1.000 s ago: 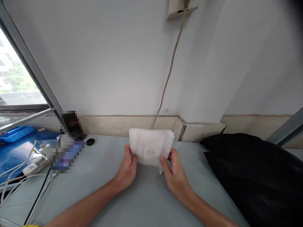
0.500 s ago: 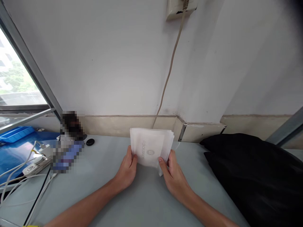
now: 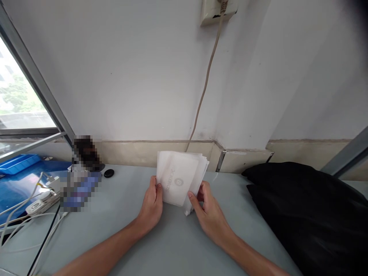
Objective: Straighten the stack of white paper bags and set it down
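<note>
A stack of white, translucent plastic bags (image 3: 175, 174) with grey printed lettering and a round logo is held up over the table. My left hand (image 3: 151, 201) grips its left edge, thumb on the front face and fingers behind. At the lower right edge, my right hand (image 3: 208, 211) pinches the stack with the thumb in front and fingers partly hidden behind. The sheets fan slightly along the right side, and a crumpled corner sticks out at the bottom.
On the grey table (image 3: 172, 249), a black cloth (image 3: 310, 214) lies at right. A small black disc (image 3: 109, 173) sits at back left, beside a blurred-out item. Further left are a power strip (image 3: 43, 203) with cables and a blue tray (image 3: 20, 163). A cord (image 3: 205, 84) hangs from the wall socket.
The stack has tilted and shifted slightly left, and its sheets fan out more on the right. My right hand has moved a little left with it; both hands keep their hold.
</note>
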Tool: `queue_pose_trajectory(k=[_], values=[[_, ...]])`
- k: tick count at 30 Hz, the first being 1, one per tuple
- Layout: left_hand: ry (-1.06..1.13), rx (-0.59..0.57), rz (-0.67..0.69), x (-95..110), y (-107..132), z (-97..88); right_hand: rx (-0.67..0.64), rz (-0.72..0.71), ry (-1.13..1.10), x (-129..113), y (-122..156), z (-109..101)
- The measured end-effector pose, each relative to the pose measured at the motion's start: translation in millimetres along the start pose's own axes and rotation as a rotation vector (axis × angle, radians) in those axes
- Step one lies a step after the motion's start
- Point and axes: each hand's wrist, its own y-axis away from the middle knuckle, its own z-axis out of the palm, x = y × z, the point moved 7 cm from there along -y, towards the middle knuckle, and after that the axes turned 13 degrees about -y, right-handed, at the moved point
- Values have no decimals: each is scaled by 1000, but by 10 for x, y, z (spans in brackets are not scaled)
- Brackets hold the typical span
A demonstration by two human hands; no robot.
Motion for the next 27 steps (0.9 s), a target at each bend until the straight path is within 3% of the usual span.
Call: queue_pose_trajectory(k=[17,27], values=[[-3,-39,-16,-9,-21,14,-37,32,-84,33,-32,31],[3,-128,-40,-27,-18,68,-52,77,-1,52,-1,47]])
